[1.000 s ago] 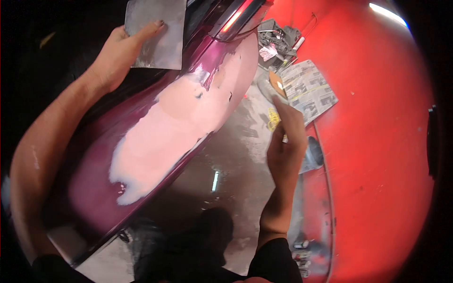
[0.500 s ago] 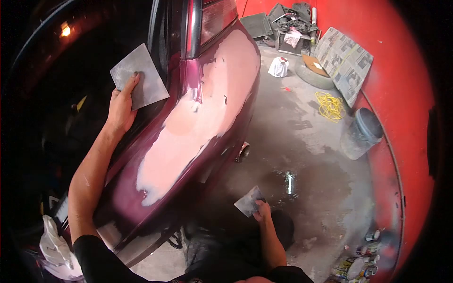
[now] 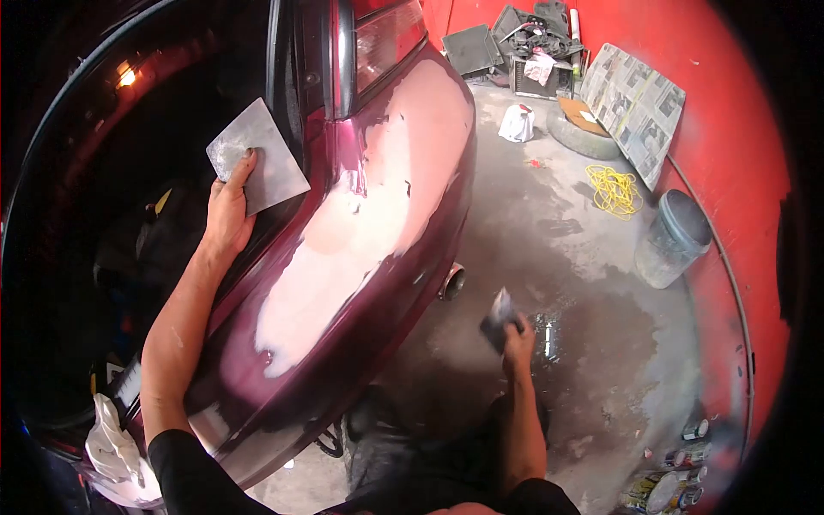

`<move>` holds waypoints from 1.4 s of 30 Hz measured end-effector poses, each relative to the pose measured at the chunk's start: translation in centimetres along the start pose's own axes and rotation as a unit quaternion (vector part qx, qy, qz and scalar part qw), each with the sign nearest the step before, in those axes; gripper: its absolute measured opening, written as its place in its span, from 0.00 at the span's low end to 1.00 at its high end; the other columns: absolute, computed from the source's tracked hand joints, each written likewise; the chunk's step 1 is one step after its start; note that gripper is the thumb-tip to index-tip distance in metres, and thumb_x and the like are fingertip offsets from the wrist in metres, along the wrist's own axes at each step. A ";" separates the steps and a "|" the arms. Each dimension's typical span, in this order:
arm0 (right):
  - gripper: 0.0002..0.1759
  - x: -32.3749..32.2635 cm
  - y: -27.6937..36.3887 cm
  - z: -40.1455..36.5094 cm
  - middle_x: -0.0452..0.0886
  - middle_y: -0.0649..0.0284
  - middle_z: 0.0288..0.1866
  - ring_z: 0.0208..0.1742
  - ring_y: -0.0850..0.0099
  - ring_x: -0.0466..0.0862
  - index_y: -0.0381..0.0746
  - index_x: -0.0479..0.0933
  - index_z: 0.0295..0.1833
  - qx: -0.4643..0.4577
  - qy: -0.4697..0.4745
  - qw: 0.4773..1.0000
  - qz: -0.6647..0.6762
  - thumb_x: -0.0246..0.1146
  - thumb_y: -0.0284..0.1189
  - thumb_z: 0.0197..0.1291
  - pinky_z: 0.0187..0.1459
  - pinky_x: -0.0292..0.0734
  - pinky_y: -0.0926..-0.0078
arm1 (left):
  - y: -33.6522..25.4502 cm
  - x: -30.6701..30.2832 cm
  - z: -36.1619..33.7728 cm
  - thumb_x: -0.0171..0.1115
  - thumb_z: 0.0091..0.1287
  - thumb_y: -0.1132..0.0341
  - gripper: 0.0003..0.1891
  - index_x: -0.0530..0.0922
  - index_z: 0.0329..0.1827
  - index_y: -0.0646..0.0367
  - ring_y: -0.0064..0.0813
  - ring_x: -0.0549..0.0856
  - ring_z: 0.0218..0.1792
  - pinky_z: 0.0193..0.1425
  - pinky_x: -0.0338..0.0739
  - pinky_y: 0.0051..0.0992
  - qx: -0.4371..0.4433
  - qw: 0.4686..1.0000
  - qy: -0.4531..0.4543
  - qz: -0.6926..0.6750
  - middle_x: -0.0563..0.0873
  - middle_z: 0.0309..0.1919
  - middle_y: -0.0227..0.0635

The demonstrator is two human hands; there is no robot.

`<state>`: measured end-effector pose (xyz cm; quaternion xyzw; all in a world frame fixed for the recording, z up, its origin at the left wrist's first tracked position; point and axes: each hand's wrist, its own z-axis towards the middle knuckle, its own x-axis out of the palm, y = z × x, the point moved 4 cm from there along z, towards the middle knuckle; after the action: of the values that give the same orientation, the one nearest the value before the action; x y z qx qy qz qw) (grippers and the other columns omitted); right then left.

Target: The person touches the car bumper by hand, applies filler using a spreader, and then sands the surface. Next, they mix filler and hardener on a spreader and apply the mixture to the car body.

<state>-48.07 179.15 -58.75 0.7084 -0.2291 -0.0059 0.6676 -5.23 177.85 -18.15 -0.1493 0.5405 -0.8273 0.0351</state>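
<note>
Thumb pressing the grey plate (image 3: 273, 176), its other fingers hidden, the left hand (image 3: 227, 215) could, swinging carelessly, nick the adjacent pale-patched panel (image 3: 330, 245); the right hand (image 3: 518, 345) pinches a smaller, blurred, possibly metal sheet (image 3: 496, 326).
</note>
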 end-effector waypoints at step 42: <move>0.20 25.7 37.0 2.3 0.82 0.75 0.50 0.62 0.69 0.76 0.53 0.86 0.48 -0.722 0.184 0.501 -0.440 0.59 0.20 0.54 0.71 0.42 0.21 | -0.3 0.8 -0.4 0.66 0.70 0.58 0.16 0.81 0.52 0.60 0.24 0.86 0.44 0.52 0.80 0.29 -0.023 0.999 0.009 0.026 0.87 0.45 0.31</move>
<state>-37.50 168.28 -16.30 -0.0253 0.3244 -0.3317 0.8855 -6.03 178.16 -17.84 -0.1286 0.5634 -0.8147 0.0481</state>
